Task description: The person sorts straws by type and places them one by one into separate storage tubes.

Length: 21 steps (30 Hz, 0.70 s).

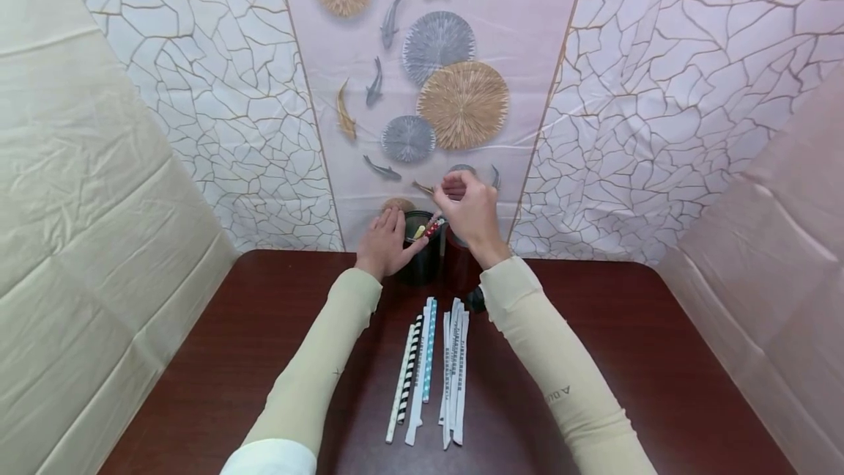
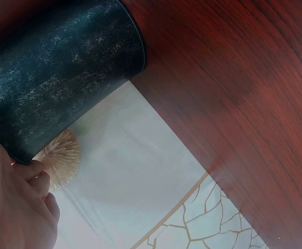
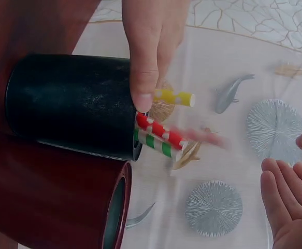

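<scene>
The likeliest trouble lay at the black, cylindrical cup, which stood upright at the back of the dark red-brown wooden worktop, just beside a glossy dark-red cup. The left grip was curled about the black cup's rim, its thumb lying by the opening; the right grip hung above, thumb and fingers parted, with nothing visibly in hold (a blurred pinkish streak near it was too smeared to identify). In the cup leaned a yellow straw with white dots, a red straw with white dots and a green-and-white striped straw, all poking past the rim. Because the thumb crowded the mouth, another straw could have caught on it and fallen outside, perhaps into the dark-red cup. A hard sideways pull by the left grip might have tipped the black cup, spilling its straws towards the white paper-wrapped straws on the worktop.
</scene>
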Each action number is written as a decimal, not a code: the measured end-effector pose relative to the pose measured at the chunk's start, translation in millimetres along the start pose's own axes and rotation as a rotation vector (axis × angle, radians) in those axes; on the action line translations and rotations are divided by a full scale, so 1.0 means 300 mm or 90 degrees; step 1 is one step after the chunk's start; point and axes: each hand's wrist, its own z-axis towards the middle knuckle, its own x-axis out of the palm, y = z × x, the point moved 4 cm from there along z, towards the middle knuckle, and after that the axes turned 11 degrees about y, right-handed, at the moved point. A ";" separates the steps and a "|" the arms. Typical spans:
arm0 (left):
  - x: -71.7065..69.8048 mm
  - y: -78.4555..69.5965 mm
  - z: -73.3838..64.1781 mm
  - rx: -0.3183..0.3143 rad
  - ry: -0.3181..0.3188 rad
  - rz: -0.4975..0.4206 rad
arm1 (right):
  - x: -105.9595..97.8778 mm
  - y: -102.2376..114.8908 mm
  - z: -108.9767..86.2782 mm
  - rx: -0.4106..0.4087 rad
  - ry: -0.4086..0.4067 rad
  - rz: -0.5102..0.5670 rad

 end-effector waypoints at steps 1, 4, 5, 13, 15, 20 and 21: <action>0.001 -0.002 0.002 0.001 0.002 -0.003 | -0.002 0.000 -0.003 -0.001 0.001 -0.003; 0.000 -0.006 0.004 0.004 0.002 -0.007 | -0.014 0.003 -0.006 -0.007 0.006 -0.011; -0.001 -0.006 0.004 0.005 0.001 -0.007 | -0.019 0.005 -0.006 -0.009 0.010 -0.014; -0.007 -0.007 -0.002 0.006 0.002 0.004 | -0.073 0.050 0.001 -0.007 0.063 -0.077; -0.006 -0.006 -0.004 0.005 0.004 0.006 | -0.087 0.064 0.004 -0.006 0.076 -0.096; -0.007 -0.004 -0.008 0.002 0.009 -0.001 | -0.115 0.102 0.010 -0.002 0.108 -0.125; -0.005 -0.004 -0.008 0.002 0.011 -0.003 | -0.119 0.108 0.010 0.000 0.114 -0.131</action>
